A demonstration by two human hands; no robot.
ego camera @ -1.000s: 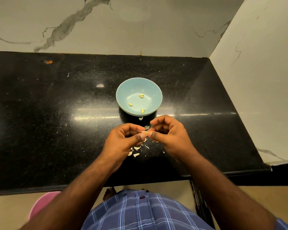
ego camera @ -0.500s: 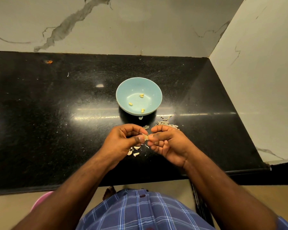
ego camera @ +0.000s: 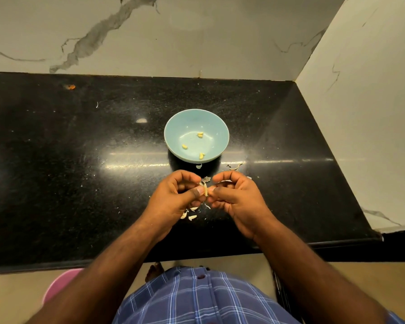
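Left hand and right hand pinch one garlic clove above tabletop | skin seemingly part off; three peeled cloves in bowl | few unpeeled cloves left

A pale blue round ceramic bowl holding three yellowish pieces stands on the speckled black stone desk. A grey-veined white marble wall rises behind. A pink round tub sits on the floor.

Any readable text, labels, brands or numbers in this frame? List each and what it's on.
None to read. The blue bowl, black countertop, marble wall and checked shirt carry no lettering, nor does the garlic clove pinched between left hand and right hand.
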